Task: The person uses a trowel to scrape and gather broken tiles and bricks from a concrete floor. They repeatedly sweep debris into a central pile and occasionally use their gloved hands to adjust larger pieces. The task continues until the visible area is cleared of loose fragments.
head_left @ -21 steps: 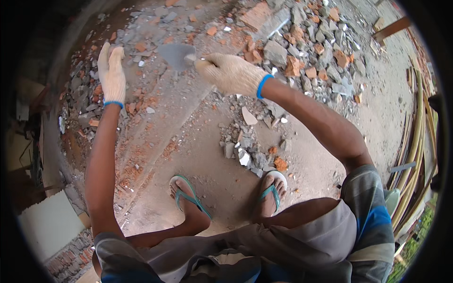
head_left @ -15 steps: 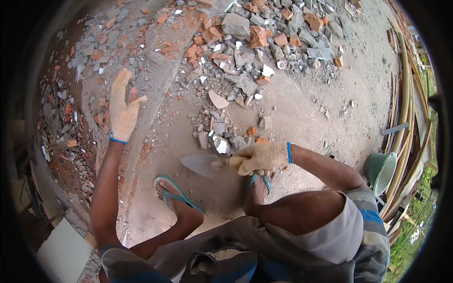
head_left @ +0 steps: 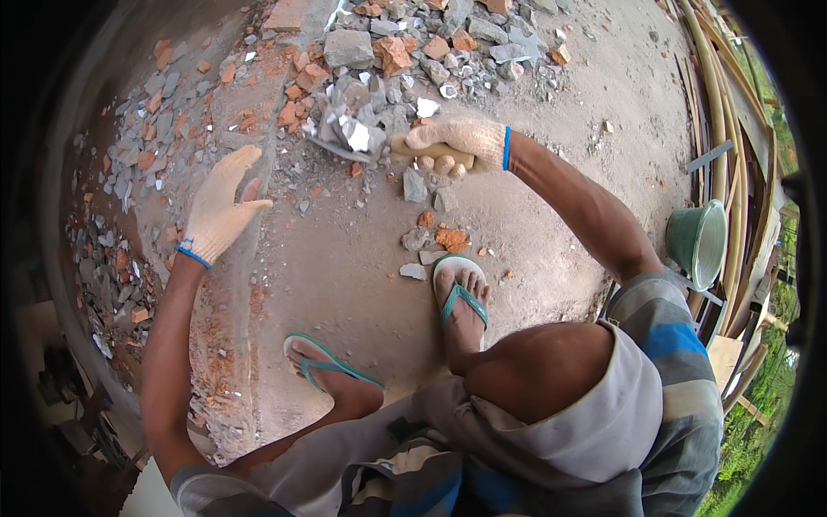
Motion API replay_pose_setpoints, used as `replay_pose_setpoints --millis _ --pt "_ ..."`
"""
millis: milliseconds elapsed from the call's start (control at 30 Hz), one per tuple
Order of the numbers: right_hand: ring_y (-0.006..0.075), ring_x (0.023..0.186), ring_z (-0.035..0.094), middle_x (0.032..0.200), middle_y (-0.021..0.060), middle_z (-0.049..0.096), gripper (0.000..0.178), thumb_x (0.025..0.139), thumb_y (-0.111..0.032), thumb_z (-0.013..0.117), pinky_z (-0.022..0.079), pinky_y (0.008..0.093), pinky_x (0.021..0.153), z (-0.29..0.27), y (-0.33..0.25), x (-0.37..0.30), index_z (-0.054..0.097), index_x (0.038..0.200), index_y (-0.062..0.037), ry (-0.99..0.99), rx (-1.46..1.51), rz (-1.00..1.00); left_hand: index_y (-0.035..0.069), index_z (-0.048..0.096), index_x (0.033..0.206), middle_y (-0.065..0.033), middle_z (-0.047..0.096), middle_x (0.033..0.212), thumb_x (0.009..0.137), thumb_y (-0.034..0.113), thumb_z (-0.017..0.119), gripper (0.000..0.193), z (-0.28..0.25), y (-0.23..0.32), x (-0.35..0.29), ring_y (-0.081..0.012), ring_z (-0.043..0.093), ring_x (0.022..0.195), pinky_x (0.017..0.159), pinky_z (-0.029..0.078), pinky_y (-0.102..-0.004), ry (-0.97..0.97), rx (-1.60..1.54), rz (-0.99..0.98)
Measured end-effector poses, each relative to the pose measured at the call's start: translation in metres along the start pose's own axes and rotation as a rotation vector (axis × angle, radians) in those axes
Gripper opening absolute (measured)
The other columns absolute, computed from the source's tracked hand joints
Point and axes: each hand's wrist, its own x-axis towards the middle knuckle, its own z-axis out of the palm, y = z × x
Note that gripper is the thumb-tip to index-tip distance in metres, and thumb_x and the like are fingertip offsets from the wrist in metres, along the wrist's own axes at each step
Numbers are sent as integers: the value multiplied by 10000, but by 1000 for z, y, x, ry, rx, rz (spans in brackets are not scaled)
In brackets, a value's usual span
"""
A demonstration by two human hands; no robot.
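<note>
Gloved fingers [head_left: 435, 162] of the right hand [head_left: 461, 142] wrap tightly around a trowel [head_left: 362, 142], its rubble-laden blade just left of them above the debris pile [head_left: 413, 43]; the left hand [head_left: 220, 207] hangs spread open, empty.

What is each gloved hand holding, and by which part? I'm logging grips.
The right hand grips a trowel by its wooden handle; rubble lies on the blade. The left hand is open and holds nothing.

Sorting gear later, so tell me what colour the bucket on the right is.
The bucket is green, shown in the head view.
</note>
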Motion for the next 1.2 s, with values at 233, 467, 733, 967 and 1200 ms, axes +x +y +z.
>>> replay_pose_setpoints --millis 233,467,733,967,1200 --pt "56 667 596 909 8 702 589 1092 -457 711 493 244 514 34 73 -45 653 1457 2 -322 -309 279 77 777 1113 -161 767 1120 906 352 843 350 17 38 -35 -387 723 1094 958 571 -441 -583 -163 -240" --pt "48 611 558 836 -32 675 537 1061 -429 768 446 245 479 -7 78 -43 713 1432 -45 -150 -463 473 92 779 1057 -185 765 1119 940 496 747 421 68 78 -61 -413 717 1104 967 557 -503 -1037 -96 23" --pt "12 613 569 854 -35 685 515 1075 -441 740 450 201 466 -66 19 -96 713 1411 -51 -38 -369 134 23 737 1332 -212 743 1295 930 359 815 529 63 43 -39 -399 693 1239 1054 540 -481 -637 -251 -196" --pt "33 612 566 829 -36 685 540 1029 -510 795 443 222 497 -88 65 -115 748 1313 -53 -60 -565 396 -36 665 1453 -243 673 1458 893 256 872 665 71 38 -20 -389 621 1403 1190 484 -452 -461 -329 -257" --pt "56 727 635 898 -32 662 757 1036 -500 787 508 245 555 -97 64 -163 591 1563 8 484 -121 -365 -30 632 1486 -235 656 1477 867 232 896 722 58 56 17 -392 603 1411 1207 473 -454 -427 -269 -155"
